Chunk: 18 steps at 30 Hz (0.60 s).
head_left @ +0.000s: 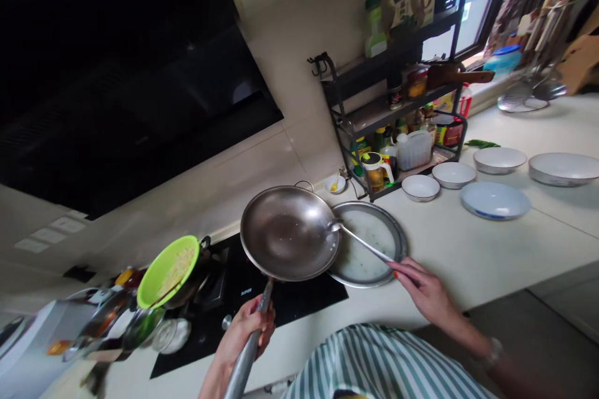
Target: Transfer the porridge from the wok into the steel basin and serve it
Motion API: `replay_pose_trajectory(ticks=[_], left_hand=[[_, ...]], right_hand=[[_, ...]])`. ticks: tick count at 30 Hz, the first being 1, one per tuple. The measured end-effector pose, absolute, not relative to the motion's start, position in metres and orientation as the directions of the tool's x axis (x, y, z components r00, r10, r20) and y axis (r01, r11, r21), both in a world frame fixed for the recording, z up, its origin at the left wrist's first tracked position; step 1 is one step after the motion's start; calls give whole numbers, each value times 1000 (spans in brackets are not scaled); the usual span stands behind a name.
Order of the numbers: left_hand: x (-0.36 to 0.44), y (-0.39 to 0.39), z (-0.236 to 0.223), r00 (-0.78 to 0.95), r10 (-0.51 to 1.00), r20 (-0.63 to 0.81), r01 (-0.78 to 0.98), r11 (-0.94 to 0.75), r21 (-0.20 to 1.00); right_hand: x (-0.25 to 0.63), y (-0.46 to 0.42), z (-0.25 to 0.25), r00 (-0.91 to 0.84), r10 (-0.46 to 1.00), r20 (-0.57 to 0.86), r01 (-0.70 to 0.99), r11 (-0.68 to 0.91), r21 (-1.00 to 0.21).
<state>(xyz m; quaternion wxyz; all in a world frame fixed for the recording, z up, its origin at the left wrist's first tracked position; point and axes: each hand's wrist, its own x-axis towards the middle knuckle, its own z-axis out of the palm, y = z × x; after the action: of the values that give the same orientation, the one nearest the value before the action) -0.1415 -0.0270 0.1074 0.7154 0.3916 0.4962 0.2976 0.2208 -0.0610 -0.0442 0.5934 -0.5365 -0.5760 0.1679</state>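
My left hand (253,327) is wrapped round the grey handle of a metal wok (287,234), which is held tilted above the black cooktop (304,304). Only small whitish specks show inside the wok. In my right hand (421,287) is the long handle of a metal ladle (362,242); its head rests at the wok's right rim. Partly hidden behind the wok and ladle, a wide metal basin (403,243) holds cloudy, whitish liquid with small dark bits. Left of the wok, a lime-green colander (150,283) contains pale shreds, with chopsticks across its lower edge.
A black three-tier rack (346,121) with bottles and jars stands against the wall. Shallow white dishes (453,174) and a bluish plate (495,199) sit on the right counter. A small bowl (335,184) is behind the basin. A dark range hood (140,75) hangs upper left.
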Motion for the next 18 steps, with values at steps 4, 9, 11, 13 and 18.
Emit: replay_pose_trajectory(ticks=[4, 9, 11, 13, 18], left_hand=[[-153, -34, 97, 352, 802, -482, -146, 556, 818], [-168, -37, 78, 414, 785, -461, -248, 584, 773], [-171, -38, 70, 442, 780, -443, -277, 589, 759], [-172, -36, 61, 461, 777, -430, -300, 592, 748], [-170, -29, 44, 475, 768, -429, -306, 601, 738]], right_hand=[[215, -56, -46, 341, 828, 446, 391, 307, -868], [207, -49, -38, 363, 839, 404, 382, 261, -886], [203, -46, -34, 373, 841, 393, 396, 238, -887], [200, -44, -31, 380, 837, 393, 420, 223, -880], [192, -43, -24, 362, 840, 404, 461, 216, -861]])
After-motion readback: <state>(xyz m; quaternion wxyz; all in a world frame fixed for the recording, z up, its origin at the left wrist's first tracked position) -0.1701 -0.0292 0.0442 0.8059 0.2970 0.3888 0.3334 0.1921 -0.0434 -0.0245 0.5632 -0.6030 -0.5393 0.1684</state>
